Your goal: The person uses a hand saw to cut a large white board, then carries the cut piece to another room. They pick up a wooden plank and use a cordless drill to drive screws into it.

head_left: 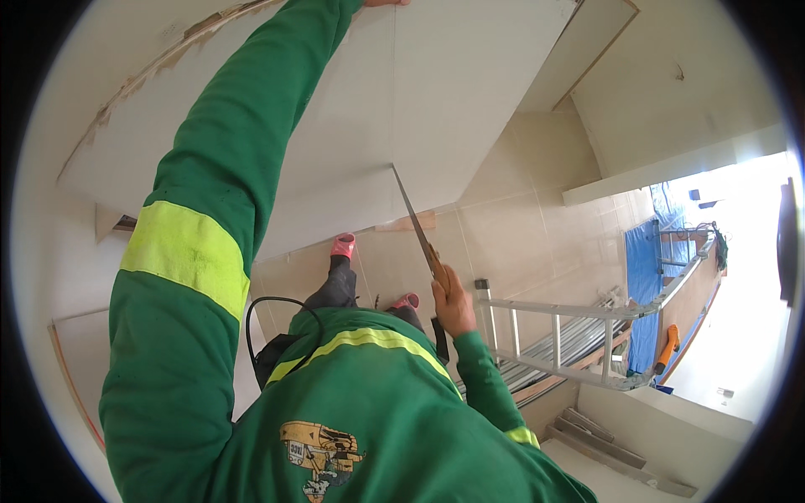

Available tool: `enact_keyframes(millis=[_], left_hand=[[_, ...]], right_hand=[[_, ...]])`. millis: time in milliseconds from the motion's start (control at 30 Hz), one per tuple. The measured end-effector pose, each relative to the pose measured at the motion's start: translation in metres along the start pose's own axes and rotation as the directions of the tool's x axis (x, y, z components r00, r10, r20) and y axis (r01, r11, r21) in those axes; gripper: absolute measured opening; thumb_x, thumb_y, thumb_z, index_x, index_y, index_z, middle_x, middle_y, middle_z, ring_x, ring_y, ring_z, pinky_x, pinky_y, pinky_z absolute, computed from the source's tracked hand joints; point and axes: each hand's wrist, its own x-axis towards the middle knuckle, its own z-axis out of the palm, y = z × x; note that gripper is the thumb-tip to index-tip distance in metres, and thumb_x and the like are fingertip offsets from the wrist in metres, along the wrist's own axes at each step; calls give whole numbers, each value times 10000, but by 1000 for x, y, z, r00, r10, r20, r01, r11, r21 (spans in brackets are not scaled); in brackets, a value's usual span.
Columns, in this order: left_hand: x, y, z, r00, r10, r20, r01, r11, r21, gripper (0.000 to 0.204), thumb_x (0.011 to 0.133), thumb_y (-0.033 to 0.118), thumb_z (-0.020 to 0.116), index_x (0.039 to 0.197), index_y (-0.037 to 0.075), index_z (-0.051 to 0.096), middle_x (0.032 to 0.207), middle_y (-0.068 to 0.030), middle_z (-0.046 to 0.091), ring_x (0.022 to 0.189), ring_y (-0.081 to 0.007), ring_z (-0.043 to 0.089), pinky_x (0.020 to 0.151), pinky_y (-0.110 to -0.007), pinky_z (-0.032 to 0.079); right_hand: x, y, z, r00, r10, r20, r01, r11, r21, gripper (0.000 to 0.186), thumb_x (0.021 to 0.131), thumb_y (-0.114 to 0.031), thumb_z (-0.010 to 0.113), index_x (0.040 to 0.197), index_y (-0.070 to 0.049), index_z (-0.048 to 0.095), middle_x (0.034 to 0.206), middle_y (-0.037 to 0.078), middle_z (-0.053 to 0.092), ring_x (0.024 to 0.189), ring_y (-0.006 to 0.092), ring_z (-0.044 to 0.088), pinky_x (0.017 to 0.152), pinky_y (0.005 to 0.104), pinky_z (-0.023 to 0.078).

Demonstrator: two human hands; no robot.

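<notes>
Fingers of the right hand were wrapped firmly around the brown handle of a long, tapering steel handsaw, whose narrow end met the face of a large, flat, white board spread out in front of the worker. The left hand was at the far end of the reach, by the same board; so little of it showed that I could not tell whether it pressed, gripped or merely rested. From the saw's tip a thin, straight line ran up the board and out of sight. Whether that was a mark or an open cut was unclear to me, but the board looked to be in one piece, so I judged the cutting unfinished, with most of the line's length beyond the blade. A short, pale wooden offcut lay at the board's near edge, on beige floor tiles, close to the worker's pink shoes. A silver aluminium ladder stood just right of the saw hand, and seemed likely to cramp that elbow. Alongside it lay a bundle of long, grey metal profiles; farther off were a blue plastic sheet and an orange tool.
</notes>
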Motion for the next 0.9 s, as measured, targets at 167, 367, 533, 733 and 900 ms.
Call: enact_keyframes(millis=[167, 367, 533, 733, 900], left_hand=[[-7, 2, -6, 1000, 6, -9, -6, 998, -68, 889, 1006, 478, 667, 1699, 52, 307, 1769, -189, 290, 1638, -329, 268, 1336, -451, 214], [-8, 13, -14, 1000, 5, 13, -5, 1000, -13, 873, 1014, 482, 662, 1688, 40, 328, 1751, -209, 319, 1620, -343, 307, 1326, -452, 248], [1, 8, -5, 998, 38, -47, -33, 994, 105, 853, 1010, 535, 638, 1671, 67, 369, 1717, -207, 381, 1587, -362, 364, 1302, -451, 300], [-17, 13, -3, 966, 45, -256, -15, 993, 119, 750, 969, 364, 712, 1597, 49, 450, 1618, -188, 513, 1469, -398, 503, 1231, -492, 395], [-46, 43, 17, 876, 23, -481, 85, 975, 203, 607, 954, 263, 768, 1479, 58, 541, 1347, -177, 652, 1287, -394, 608, 1149, -561, 426]], right_hand=[[12, 10, 14, 1000, -2, -7, 2, 1000, -26, 486, 1048, -322, 643, 1483, -124, 555, 1060, 319, 729, 1006, 555, 686, 824, 608, 563], [110, 24, 75, 1000, -1, -17, 0, 998, -63, 461, 1055, -308, 609, 1477, -127, 569, 1100, 309, 736, 1024, 552, 685, 853, 601, 565], [117, 56, 77, 995, -74, -73, 73, 997, -11, 452, 1055, -345, 602, 1476, -181, 581, 1073, 283, 748, 981, 541, 695, 858, 611, 563], [120, 51, 77, 998, -43, -36, 44, 999, 13, 469, 1065, -379, 583, 1472, -154, 515, 1029, 294, 745, 951, 536, 702, 842, 641, 552], [113, 47, 72, 1000, -13, 19, 12, 999, 40, 461, 1065, -382, 593, 1458, -155, 512, 1018, 296, 741, 939, 524, 706, 817, 641, 544]])
